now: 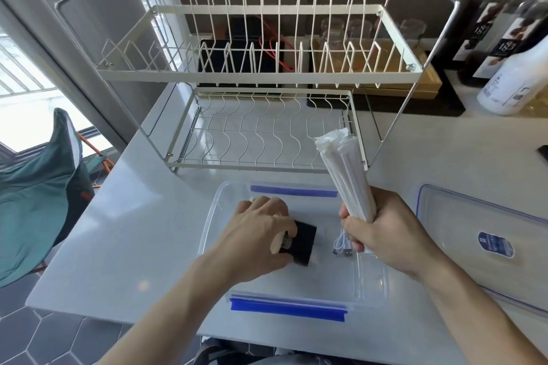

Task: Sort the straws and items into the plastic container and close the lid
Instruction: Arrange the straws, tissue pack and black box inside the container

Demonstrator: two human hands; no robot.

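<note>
Your clear plastic container [216,210] sits open on the white counter [124,216] right in front of you, with blue latches on its far and near sides. Inside it lie a black flat item [302,241] and, just to its right, a coiled white USB cable [342,244]. Your left hand [261,234] reaches into the container, fingers curled around a small pale object at the black item's left edge; what that object is cannot be told. Your right hand [382,234] is clenched tight around the lower end of a bundle of paper-wrapped straws [344,169], which tilts up and away to the left, above the container's right side. The clear lid [474,234] with a blue label lies on the counter to the right, apart from the container. Behind stands a white two-tier wire dish rack [261,74].
</note>
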